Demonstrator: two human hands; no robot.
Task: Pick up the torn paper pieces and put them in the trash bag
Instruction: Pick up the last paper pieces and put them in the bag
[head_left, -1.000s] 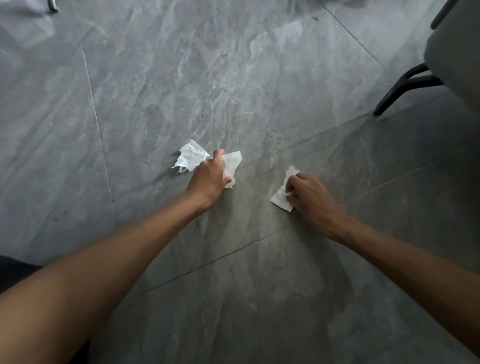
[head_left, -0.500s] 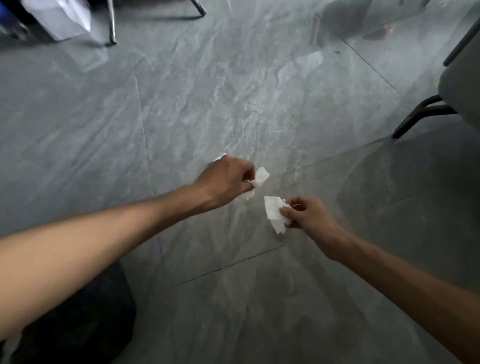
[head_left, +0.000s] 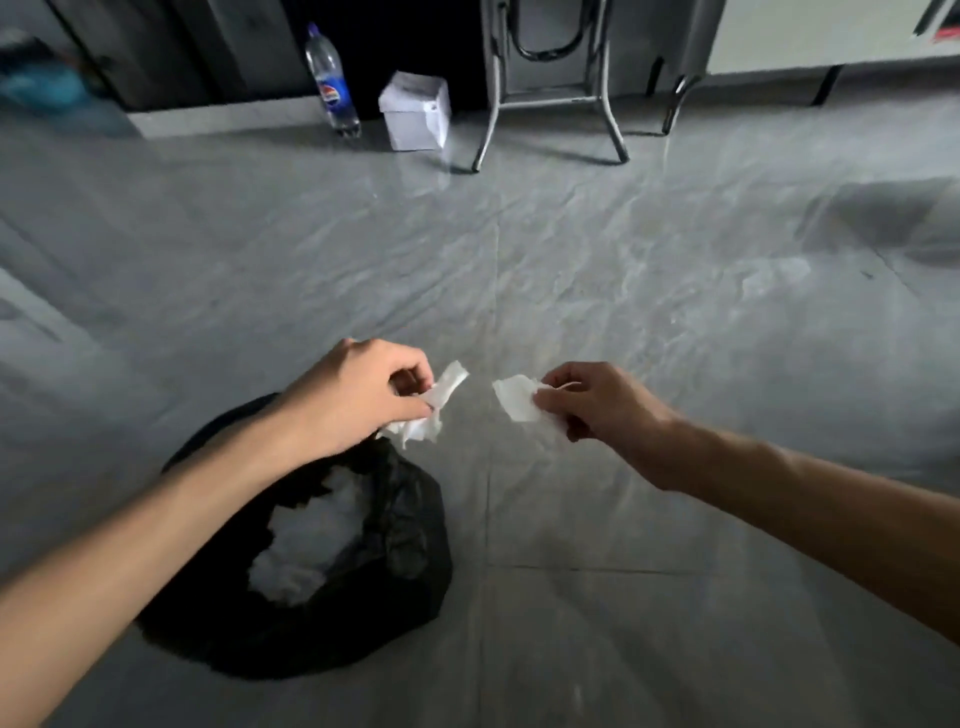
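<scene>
My left hand (head_left: 358, 395) is closed around crumpled white paper pieces (head_left: 434, 405) that stick out past the fingers, held just above the far rim of the black trash bag (head_left: 395, 551). The bag lies open on the grey floor at lower left, with white paper (head_left: 311, 540) showing inside it. My right hand (head_left: 602, 400) pinches one flat torn piece (head_left: 514, 397) in the air, to the right of the bag and apart from it.
Far across the grey tiled floor (head_left: 623, 291) stand a plastic bottle (head_left: 332, 83), a small white box (head_left: 418, 111) and metal table legs (head_left: 550, 88). A dark shadow patch (head_left: 883, 218) lies at right.
Both hands lifted their paper off the floor and came back toward me. The view tilted up, and the trash bag now sits under my left forearm.
</scene>
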